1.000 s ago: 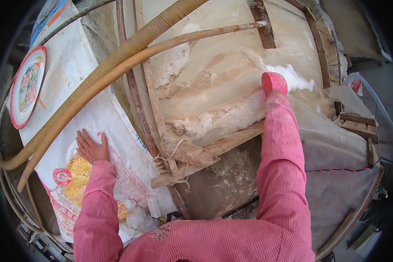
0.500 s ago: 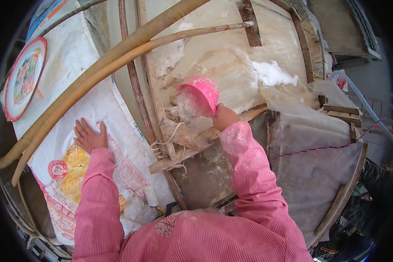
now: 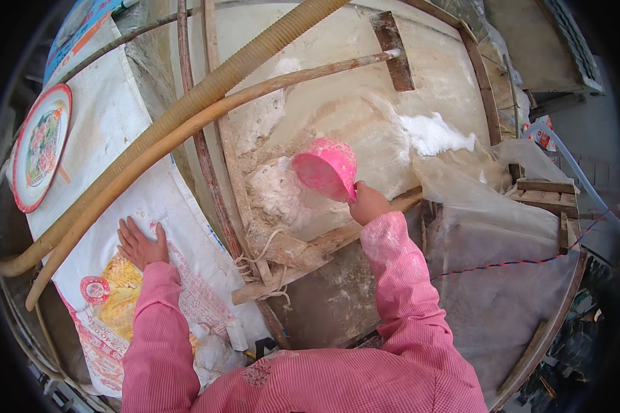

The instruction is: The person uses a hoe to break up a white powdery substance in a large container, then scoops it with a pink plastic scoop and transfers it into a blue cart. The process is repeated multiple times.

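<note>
I log right hand (image 3: 370, 204) gripping pink scoop (image 3: 329, 167), seemingly emptied, left hand (image 3: 142, 246) splayed flat, white powder (image 3: 434, 133) remaining upper right.

A: How did the left hand (image 3: 142, 246) lie?

B: Palm down, its fingers (image 3: 127, 233) extended and slightly fanned, pointing to the upper left, with the thumb (image 3: 161, 235) held apart on the right.

A: And the left forearm (image 3: 160, 306)?

B: It rose from the lower edge, leaning a little rightward.

A: What of the right hand (image 3: 369, 204)?

B: It was curled into a grip, farther forward and well apart from the left.

A: Was the right arm (image 3: 412, 292) straight?

B: No, it bent, slanting up and leftward to the wrist (image 3: 378, 219).
</note>
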The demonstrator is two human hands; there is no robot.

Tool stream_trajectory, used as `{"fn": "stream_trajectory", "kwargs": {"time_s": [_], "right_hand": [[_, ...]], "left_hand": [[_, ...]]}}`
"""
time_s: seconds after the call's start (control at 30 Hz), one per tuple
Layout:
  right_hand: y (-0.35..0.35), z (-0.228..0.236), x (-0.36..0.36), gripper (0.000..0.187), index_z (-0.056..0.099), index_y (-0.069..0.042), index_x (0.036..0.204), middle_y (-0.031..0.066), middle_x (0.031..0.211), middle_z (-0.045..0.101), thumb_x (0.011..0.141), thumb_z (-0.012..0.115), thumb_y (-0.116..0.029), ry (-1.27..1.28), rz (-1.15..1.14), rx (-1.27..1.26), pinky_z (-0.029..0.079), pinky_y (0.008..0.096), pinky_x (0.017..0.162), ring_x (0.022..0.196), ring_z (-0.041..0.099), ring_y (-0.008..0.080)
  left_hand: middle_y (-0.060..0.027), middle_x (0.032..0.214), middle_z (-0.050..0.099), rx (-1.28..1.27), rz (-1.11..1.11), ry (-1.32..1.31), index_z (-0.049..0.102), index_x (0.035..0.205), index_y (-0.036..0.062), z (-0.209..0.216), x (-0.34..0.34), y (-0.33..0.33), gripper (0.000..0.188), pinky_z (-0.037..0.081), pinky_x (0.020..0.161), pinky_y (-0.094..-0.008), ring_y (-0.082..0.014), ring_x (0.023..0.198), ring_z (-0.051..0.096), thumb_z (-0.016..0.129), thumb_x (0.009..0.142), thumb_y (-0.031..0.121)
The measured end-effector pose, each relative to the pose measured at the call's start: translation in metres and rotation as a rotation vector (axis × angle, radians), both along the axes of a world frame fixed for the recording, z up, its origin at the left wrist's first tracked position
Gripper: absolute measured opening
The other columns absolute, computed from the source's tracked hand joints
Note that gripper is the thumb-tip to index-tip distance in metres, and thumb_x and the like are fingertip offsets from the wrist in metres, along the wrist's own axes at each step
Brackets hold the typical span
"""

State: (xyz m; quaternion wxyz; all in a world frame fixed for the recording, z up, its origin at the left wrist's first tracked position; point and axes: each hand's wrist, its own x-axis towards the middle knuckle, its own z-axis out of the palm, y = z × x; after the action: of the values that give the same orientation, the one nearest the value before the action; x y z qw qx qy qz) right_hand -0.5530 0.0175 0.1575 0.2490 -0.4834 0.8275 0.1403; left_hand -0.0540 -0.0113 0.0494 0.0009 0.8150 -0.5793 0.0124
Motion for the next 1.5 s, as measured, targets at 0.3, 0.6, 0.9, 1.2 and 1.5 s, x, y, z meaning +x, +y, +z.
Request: {"fn": "stream_trajectory", "kwargs": {"time_s": [0.3, 0.6, 0.9, 1.2, 1.5], "right_hand": [[-0.098, -0.11, -0.274, 0.048, 0.066, 0.004, 0.103, 0.0267, 0.105, 0.065, 0.083, 0.06, -0.039, 0.242, -0.692, -0.333, 0.05, 0.0464, 0.085, 0.1, 0.064, 0.0389], [-0.127, -0.206, -0.351, 0.043, 0.057, 0.003, 0.115, 0.0217, 0.101, 0.068, 0.084, 0.057, -0.026, 0.175, -0.856, -0.336, 0.052, 0.0457, 0.082, 0.097, 0.066, 0.0346], [-0.162, -0.166, -0.141, 0.044, 0.037, 0.011, 0.115, 0.0261, 0.087, 0.067, 0.083, 0.056, -0.011, 0.111, -0.299, -0.244, 0.053, 0.0484, 0.076, 0.087, 0.068, 0.0357], [-0.069, -0.078, -0.032, 0.03, 0.048, 0.004, 0.108, 0.0195, 0.073, 0.067, 0.082, 0.053, -0.009, 0.062, 0.12, -0.315, 0.052, 0.0479, 0.058, 0.067, 0.067, 0.037], [-0.192, -0.185, -0.035, 0.03, 0.045, 0.005, 0.109, 0.0276, 0.096, 0.066, 0.087, 0.051, -0.015, -0.018, -0.591, -0.505, 0.05, 0.0491, 0.084, 0.096, 0.063, 0.0445]], "left_hand": [[-0.0097, 0.153, 0.027, -0.169, -0.131, -0.013, 0.031, 0.146, 0.0094, -0.009, 0.006, 0.002, 0.08, 0.016, 0.114, -0.05, -0.0292, 0.141, 0.024, 0.065, 0.08, 0.038], [-0.0144, 0.151, 0.03, -0.166, -0.147, -0.006, 0.033, 0.144, 0.0054, -0.004, 0.002, 0.001, 0.077, 0.018, 0.114, -0.0465, -0.0336, 0.137, 0.027, 0.065, 0.079, 0.031], [-0.0138, 0.15, 0.031, -0.184, -0.166, -0.025, 0.034, 0.144, 0.0056, -0.002, 0.0, 0.001, 0.076, 0.021, 0.113, -0.0445, -0.0333, 0.136, 0.028, 0.065, 0.079, 0.032], [-0.0109, 0.151, 0.03, -0.173, -0.13, -0.025, 0.034, 0.144, 0.0077, -0.005, 0.003, 0.003, 0.078, 0.017, 0.114, -0.0483, -0.0319, 0.138, 0.027, 0.064, 0.078, 0.037], [-0.0103, 0.152, 0.029, -0.164, -0.098, 0.004, 0.034, 0.144, 0.0086, -0.003, 0.002, 0.002, 0.082, 0.014, 0.115, -0.0511, -0.0321, 0.141, 0.024, 0.065, 0.076, 0.042]]}}
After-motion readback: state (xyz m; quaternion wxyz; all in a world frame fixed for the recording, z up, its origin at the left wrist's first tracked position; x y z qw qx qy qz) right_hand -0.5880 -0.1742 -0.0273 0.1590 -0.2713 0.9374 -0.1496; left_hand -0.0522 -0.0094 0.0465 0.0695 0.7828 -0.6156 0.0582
